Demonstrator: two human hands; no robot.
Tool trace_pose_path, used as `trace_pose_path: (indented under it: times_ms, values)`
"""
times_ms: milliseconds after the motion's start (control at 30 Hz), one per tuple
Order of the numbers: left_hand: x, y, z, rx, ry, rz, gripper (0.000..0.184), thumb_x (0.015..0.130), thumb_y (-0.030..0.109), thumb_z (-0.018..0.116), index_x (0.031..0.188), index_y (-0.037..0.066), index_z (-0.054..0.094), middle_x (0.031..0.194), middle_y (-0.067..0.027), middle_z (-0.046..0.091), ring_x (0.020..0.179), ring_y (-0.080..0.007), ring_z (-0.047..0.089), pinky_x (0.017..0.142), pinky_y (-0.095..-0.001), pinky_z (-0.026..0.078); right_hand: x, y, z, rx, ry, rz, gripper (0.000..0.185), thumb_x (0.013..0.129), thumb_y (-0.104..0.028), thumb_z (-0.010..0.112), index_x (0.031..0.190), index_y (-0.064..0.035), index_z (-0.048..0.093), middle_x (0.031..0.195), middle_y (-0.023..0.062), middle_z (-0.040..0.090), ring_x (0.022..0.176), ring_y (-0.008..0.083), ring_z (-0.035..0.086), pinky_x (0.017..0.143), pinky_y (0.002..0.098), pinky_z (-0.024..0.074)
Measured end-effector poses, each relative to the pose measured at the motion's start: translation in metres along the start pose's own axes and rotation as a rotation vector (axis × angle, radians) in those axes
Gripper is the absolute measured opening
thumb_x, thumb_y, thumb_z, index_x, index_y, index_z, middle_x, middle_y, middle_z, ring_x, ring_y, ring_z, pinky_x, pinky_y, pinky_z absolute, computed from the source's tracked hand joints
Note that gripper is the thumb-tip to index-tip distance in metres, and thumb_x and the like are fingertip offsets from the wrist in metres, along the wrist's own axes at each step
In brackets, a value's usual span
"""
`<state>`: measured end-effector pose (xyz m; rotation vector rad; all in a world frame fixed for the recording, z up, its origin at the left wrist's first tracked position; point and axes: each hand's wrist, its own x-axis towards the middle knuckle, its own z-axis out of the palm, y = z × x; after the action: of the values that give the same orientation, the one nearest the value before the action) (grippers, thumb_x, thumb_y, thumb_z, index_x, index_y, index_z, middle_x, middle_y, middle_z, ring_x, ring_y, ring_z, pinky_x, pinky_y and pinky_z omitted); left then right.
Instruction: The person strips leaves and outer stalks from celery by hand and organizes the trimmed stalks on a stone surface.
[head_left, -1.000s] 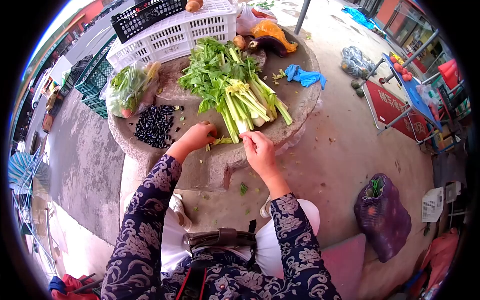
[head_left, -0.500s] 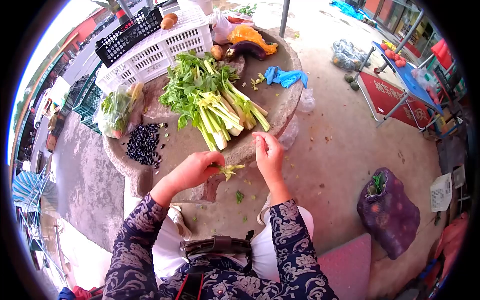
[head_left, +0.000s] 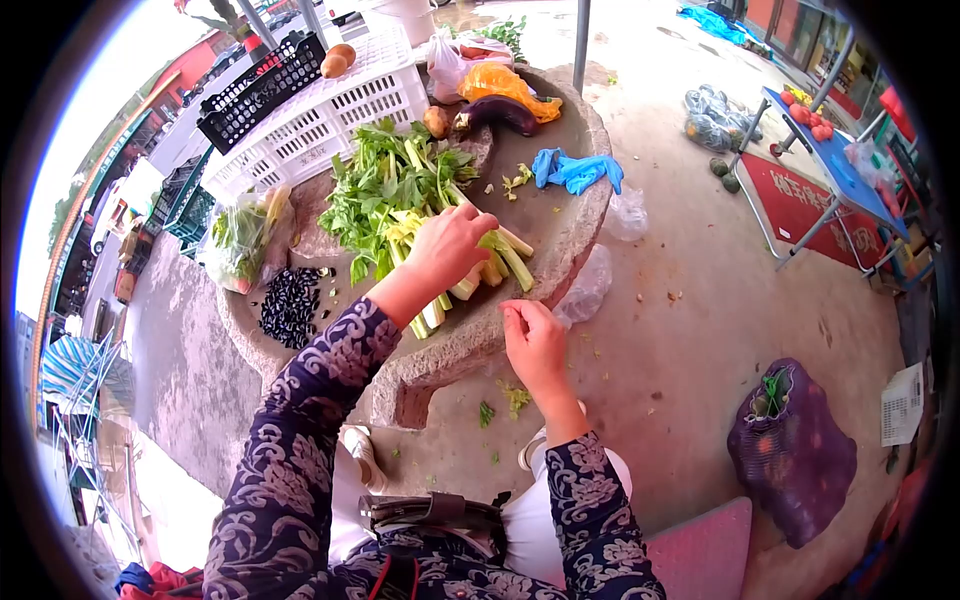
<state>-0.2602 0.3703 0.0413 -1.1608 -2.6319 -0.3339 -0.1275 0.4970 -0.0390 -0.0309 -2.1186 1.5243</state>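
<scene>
Celery (head_left: 378,190) lies at the middle of the stone table (head_left: 455,348), stalks (head_left: 518,268) toward the near edge. The left hand (head_left: 448,245) is over them; whether its fingers grip any cannot be told. The right hand (head_left: 537,342), fingers curled together, is at the near edge.

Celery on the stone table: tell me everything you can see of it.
The celery is a loose heap of green leaves, some yellowish, and pale, firm-looking stalks. It lies on the stone table, leaves toward the white crate, stalk ends toward the near edge. The left hand hides some stalks; contact is unclear.
</scene>
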Motion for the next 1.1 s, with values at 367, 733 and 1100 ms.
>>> trace_pose_path:
  times_ms: [367, 733, 1100]
  values:
    - [0.014, -0.041, 0.016, -0.639, -0.079, -0.365, 0.014, 0.091, 0.016, 0.055, 0.092, 0.002, 0.054, 0.078, -0.0112, 0.067, 0.074, -0.0220, 0.065, 0.067, -0.0336, 0.050, 0.004, -0.002, -0.002, -0.034, -0.018, 0.033, 0.009, 0.083, -0.007, 0.058, 0.088, -0.0030, 0.064, 0.079, 0.0137, 0.062, 0.069, 0.0297, 0.060, 0.061, 0.0371, 0.0478]
    - [0.014, -0.046, 0.010, -0.335, -0.015, -0.205, 0.018, 0.085, 0.015, 0.059, 0.098, 0.003, 0.064, 0.084, -0.0086, 0.064, 0.083, -0.0232, 0.062, 0.073, -0.0322, 0.049, 0.005, -0.003, -0.003, -0.085, 0.018, 0.003, 0.014, 0.082, -0.009, 0.059, 0.094, -0.0036, 0.062, 0.091, 0.0150, 0.061, 0.083, 0.0336, 0.059, 0.071, 0.0419, 0.0477]
    - [0.027, -0.060, 0.001, -0.587, -0.426, -0.134, 0.014, 0.092, 0.018, 0.055, 0.091, 0.004, 0.059, 0.098, -0.0074, 0.063, 0.085, -0.0202, 0.059, 0.078, -0.0313, 0.045, 0.023, 0.005, 0.013, -0.647, -0.091, -0.207, 0.071, 0.089, -0.050, 0.048, 0.137, 0.0004, 0.036, 0.143, 0.0198, 0.035, 0.131, 0.0376, 0.034, 0.110, 0.0481, 0.0186]
